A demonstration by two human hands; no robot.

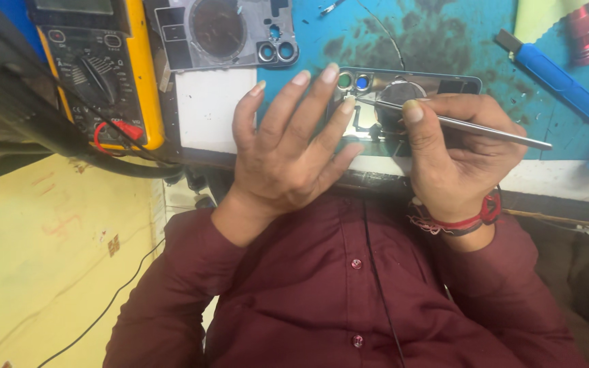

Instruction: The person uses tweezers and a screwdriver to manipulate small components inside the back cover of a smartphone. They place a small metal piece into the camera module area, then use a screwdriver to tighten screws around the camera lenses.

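The opened phone body with a shiny metal frame (403, 102) lies flat on the blue rubber worktop (444, 34), just past the near edge, with its long side running left to right. Two round camera rings, one green and one blue, sit at its left end.

The person's right hand (461, 157) is the nearer one to the work. Its fingers (414, 112) are closed around thin silver metal tweezers (458, 124). The tweezers lie almost level — the handle sticks out to the right and the sharp tip points left, touching the phone just beside the camera rings.

The left hand (288, 150) holds nothing. Its fingers (328, 85) are spread open and flat, and their tips rest on the left end of the phone.

Farther off lies a second grey phone shell (223, 31) with two small lens rings. A yellow meter with a black dial (97, 71) sits to the left, and a blue plastic-handled tool (560, 82) to the far right.
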